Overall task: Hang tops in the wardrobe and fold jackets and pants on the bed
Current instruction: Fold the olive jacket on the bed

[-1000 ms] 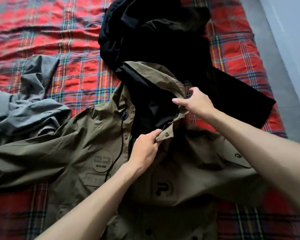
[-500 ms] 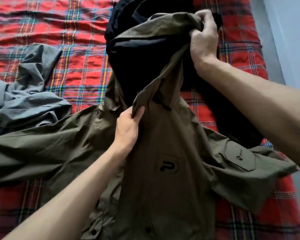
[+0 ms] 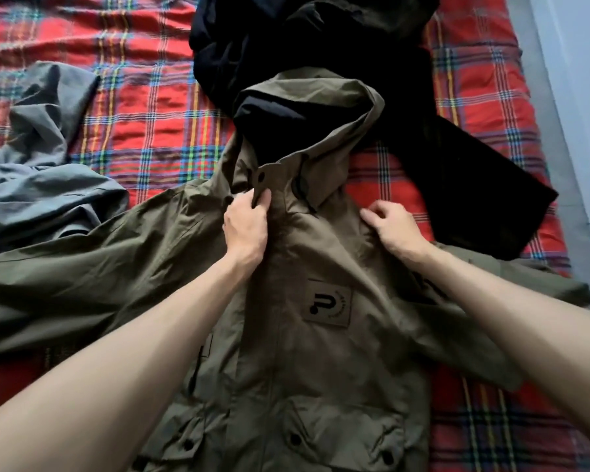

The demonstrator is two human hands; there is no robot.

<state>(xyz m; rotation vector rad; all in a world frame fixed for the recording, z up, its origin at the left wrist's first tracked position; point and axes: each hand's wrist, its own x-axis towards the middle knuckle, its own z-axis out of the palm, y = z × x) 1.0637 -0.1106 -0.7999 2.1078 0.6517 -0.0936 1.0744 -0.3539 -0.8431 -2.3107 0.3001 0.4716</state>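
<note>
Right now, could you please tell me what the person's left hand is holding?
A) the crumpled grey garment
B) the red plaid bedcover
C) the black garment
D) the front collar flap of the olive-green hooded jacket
D: the left hand pinches the snap-buttoned collar flap of the olive-green hooded jacket, thumb and fingers closed on the cloth.

Dim, soft indoor light; wide-angle, slightly soft frame.
The jacket (image 3: 321,386) shows gentle crease shadows and a darker patch just right of the left hand (image 3: 246,229); the black garment (image 3: 321,56) is a detail-less mass. The forearms (image 3: 99,386) look pale, smeared and stretched toward the bottom corners, and the bedspread's (image 3: 150,131) plaid lines bend near the edges.
</note>
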